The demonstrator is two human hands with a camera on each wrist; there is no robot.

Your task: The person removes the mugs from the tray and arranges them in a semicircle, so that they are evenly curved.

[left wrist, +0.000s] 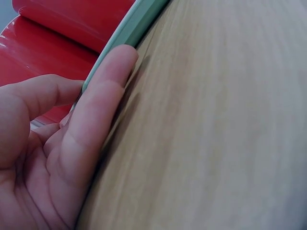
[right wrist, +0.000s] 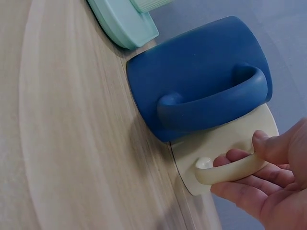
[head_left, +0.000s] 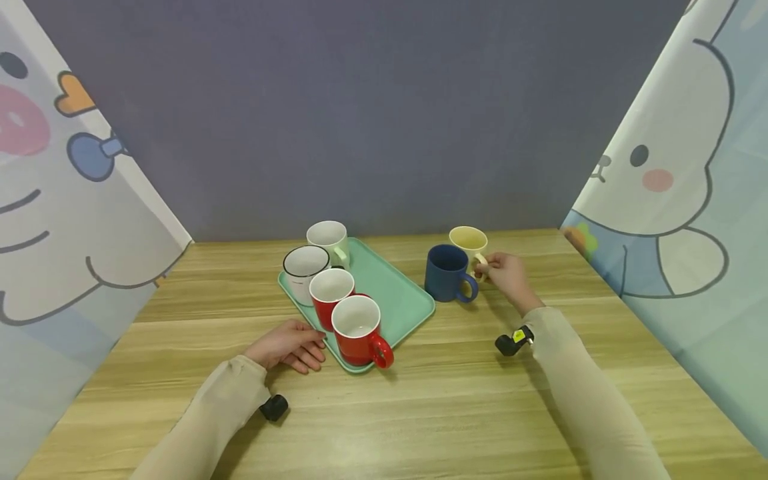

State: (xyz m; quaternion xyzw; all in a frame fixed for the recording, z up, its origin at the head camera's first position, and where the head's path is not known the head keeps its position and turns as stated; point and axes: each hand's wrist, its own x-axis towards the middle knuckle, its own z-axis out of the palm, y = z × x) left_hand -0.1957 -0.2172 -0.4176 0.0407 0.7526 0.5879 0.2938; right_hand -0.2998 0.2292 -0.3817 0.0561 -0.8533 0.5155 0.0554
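Note:
At the right, my right hand holds the handle of a pale yellow mug, thumb on top and fingers through the loop. A dark blue mug stands close in front of it, hiding part of its body. My left hand is at the near left edge of a mint green tray, pinching the rim between thumb and forefinger. On the tray stand two red mugs, a white mug with a black rim and a white mug with a pale green handle.
The wooden table runs back to a grey wall. Cartoon-printed panels flank it on both sides. The front red mug's handle juts over the tray's near edge.

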